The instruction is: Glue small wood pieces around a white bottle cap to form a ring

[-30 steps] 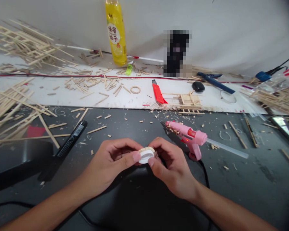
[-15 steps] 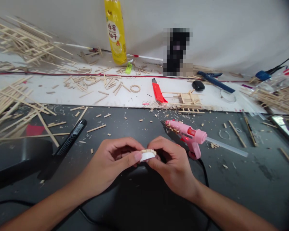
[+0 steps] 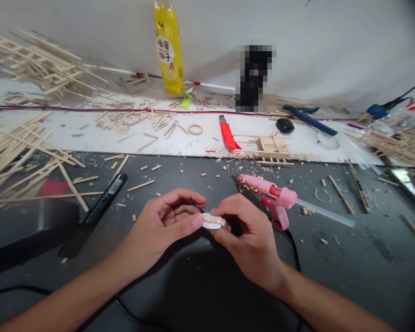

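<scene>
Between my two hands is a small white disc [image 3: 211, 226] with a row of short wooden stick pieces [image 3: 212, 220] across it. My right hand [image 3: 247, 233] pinches its right side between thumb and fingers. The thumb of my left hand [image 3: 173, 226] presses at the left edge; its index finger arches above, away from the disc. The fingers under the disc are partly hidden. Just right of my right hand, a pink hot glue gun [image 3: 268, 196] lies on the dark table, with a clear glue stick [image 3: 327, 213] in its back and a red light lit.
A black marker [image 3: 105, 198] lies left of my hands. Wooden sticks [image 3: 20, 157] are piled at the left. Behind are a red utility knife [image 3: 227, 133], a small wooden frame [image 3: 271, 146], blue pliers [image 3: 309, 120] and a yellow drink bottle [image 3: 169, 55]. Wood scraps litter the table.
The disc has been tilted so more of its top face shows, on both sides of the wooden row. My left fingers have lifted and opened somewhat. The view has shifted slightly.
</scene>
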`<action>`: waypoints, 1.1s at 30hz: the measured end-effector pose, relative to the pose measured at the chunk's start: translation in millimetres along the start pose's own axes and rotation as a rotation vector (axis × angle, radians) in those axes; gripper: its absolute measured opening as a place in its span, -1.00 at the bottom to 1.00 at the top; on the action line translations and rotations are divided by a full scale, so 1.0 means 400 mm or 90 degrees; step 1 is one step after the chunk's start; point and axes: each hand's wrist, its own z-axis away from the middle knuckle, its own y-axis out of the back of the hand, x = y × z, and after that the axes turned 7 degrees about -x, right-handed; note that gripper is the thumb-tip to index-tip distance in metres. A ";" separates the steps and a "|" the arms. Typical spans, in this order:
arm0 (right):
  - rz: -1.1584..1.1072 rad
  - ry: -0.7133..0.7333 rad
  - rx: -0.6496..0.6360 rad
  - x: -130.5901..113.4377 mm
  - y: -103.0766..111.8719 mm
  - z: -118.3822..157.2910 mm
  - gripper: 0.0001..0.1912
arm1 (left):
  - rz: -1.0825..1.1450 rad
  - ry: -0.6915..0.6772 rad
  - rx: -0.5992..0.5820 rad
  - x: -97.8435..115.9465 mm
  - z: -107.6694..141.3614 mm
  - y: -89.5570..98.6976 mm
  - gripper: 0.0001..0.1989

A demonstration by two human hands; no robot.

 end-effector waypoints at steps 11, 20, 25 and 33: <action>0.032 0.095 -0.057 -0.006 0.010 0.003 -0.58 | 0.106 0.020 0.042 0.010 -0.007 -0.010 -0.75; 0.040 0.059 -0.011 -0.002 0.000 0.006 -0.80 | 0.072 0.033 -0.016 0.002 -0.008 -0.012 -0.77; -0.187 -0.128 -0.007 -0.004 -0.015 -0.001 -0.70 | 0.024 -0.006 0.001 0.000 -0.007 -0.013 -0.82; -0.195 -0.197 -0.018 -0.011 -0.016 -0.014 -0.84 | -0.130 -0.013 0.026 0.007 0.003 -0.016 -0.77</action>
